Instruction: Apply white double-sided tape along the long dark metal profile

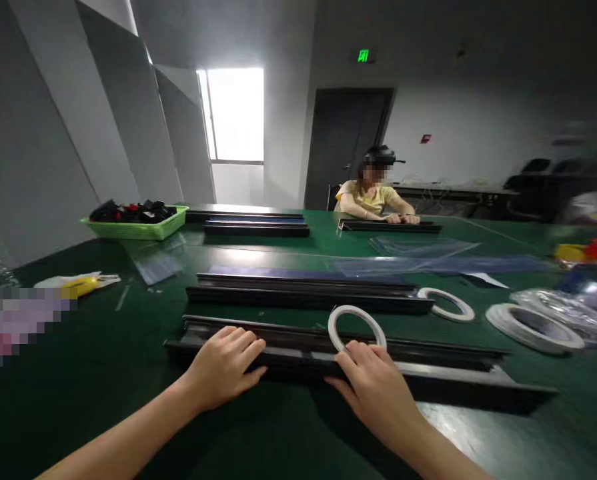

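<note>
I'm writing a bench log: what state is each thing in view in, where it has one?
Near black channel: gripped by left hand and right hand
Near tape roll: tilted on edge, partly behind right hand
Farther tape roll: lying nearly flat
Second black channel: lying unheld
Green basket: filled with dark items
Yellow-handled tool: lying unheld
Door: closed
Exit sign: lit

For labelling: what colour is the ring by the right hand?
The ring is white; see the head view.
</note>
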Demonstrator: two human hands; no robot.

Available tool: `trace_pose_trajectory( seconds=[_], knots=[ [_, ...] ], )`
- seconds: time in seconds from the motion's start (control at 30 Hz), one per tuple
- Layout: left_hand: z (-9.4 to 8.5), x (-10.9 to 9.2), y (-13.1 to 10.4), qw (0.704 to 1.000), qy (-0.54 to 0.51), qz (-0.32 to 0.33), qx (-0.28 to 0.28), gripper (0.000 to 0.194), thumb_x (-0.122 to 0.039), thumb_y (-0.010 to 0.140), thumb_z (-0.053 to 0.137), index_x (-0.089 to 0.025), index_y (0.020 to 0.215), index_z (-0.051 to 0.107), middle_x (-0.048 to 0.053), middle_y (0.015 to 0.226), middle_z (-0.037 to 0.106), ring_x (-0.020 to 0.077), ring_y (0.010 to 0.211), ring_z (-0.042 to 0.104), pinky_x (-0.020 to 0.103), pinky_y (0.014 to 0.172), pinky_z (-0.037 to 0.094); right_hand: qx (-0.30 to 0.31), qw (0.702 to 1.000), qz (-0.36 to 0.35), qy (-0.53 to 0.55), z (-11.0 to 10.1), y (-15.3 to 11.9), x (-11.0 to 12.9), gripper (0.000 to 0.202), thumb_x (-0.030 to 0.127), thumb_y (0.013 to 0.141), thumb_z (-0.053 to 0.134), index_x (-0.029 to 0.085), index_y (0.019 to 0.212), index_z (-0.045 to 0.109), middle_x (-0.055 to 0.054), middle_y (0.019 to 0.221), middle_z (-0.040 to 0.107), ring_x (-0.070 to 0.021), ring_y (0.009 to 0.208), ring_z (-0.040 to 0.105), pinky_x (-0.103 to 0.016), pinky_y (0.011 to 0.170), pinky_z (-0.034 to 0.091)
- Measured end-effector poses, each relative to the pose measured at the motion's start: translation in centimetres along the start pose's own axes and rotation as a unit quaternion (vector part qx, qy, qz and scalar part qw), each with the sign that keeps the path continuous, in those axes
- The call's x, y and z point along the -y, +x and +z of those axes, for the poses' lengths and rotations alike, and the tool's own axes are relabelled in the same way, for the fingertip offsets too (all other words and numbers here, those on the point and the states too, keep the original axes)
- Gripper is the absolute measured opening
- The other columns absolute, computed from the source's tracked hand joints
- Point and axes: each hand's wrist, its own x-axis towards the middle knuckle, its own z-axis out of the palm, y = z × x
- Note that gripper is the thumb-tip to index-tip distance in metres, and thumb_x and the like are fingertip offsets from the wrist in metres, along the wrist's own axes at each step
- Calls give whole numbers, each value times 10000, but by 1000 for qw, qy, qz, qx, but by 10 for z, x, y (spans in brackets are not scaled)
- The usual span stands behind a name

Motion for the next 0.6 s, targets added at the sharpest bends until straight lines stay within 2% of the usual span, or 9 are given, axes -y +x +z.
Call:
trace_pose_trajectory(
  seconds=[0.23, 0.37, 0.6],
  knots=[
    [-2, 0, 0, 999, -11, 2, -44, 230, -352, 872, 559, -201, 1038, 611, 23, 903, 660, 200, 884, 607, 491, 1029, 362, 1, 1000, -2, 1, 1, 0, 1, 125, 250, 778, 689, 202, 835, 589, -43, 854, 596, -209, 780, 511, -342, 763, 345],
    [-2, 0, 0, 998, -16, -2, -60, 246, -372, 868, 559, -201, 1034, 621, 36, 963, 660, 210, 944, 600, 500, 1062, 331, 3, 1000, 0, 4, 0, -1, 1, 123, 255, 781, 685, 202, 839, 591, -42, 869, 596, -205, 783, 512, -340, 763, 343],
    [-5, -1, 0, 998, -17, -5, -54, 262, -385, 876, 548, -199, 1044, 624, 47, 1010, 655, 221, 995, 591, 509, 1072, 320, -5, 1000, -5, -10, 0, 0, 1, 141, 244, 766, 704, 200, 825, 584, -38, 846, 592, -204, 781, 518, -340, 761, 341]
  ],
)
